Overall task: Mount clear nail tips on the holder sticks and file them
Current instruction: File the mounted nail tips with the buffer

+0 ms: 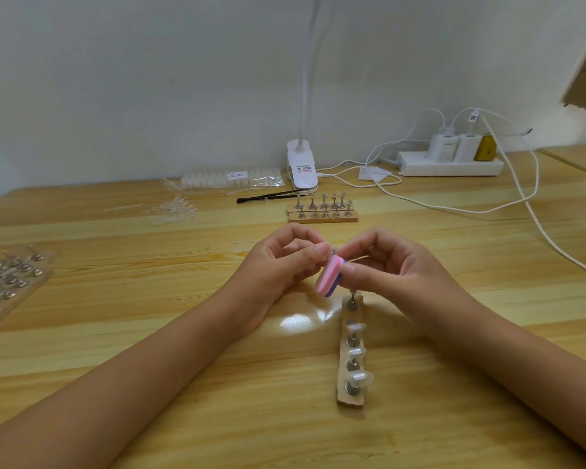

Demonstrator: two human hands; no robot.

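soft, fairly bright light comes from above. a white glare patch (303,322) sits on the table (115,299) just nearer than the left hand (278,265) and right hand (396,269). faint shadows hug the forearms. the fingertips (322,249) look blurred; the far corners bow and soften.

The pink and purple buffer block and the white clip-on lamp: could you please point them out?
pink and purple buffer block (325,278): head view, pink side.
white clip-on lamp (301,160): head view, clamp base.
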